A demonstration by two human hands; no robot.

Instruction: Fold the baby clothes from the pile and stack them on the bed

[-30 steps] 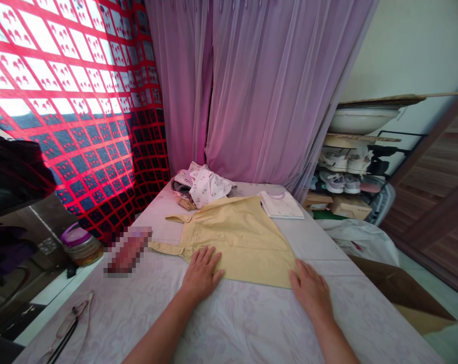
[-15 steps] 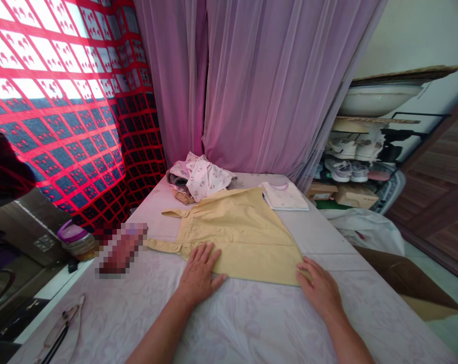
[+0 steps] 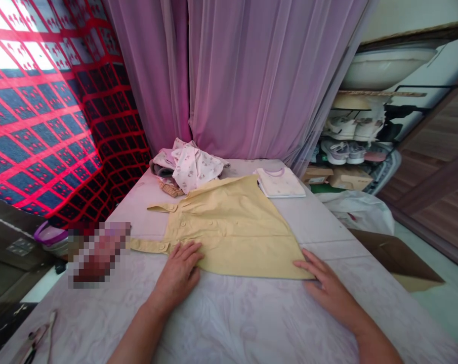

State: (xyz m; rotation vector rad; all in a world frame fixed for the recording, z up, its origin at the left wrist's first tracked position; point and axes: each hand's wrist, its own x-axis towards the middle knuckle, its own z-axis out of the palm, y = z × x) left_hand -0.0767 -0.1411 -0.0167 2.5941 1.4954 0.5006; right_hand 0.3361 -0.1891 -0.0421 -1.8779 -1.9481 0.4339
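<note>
Palms open and flat, we press our left hand (image 3: 177,275) on the yellow button-up shirt (image 3: 229,227) and set our right hand (image 3: 327,285) at its corner, keeping the cloth smooth on the sheet-covered table (image 3: 236,323); a folded white garment (image 3: 280,183) lies beyond.

The left hand (image 3: 177,275) is resting flat on the lower edge of a yellow button-front shirt (image 3: 229,232), while the right hand (image 3: 327,288) is lying against its 4 o'clock corner. A folded white garment (image 3: 280,183) is sitting at the shirt's 1 o'clock, a crumpled floral cloth (image 3: 191,166) at 11 o'clock.
</note>
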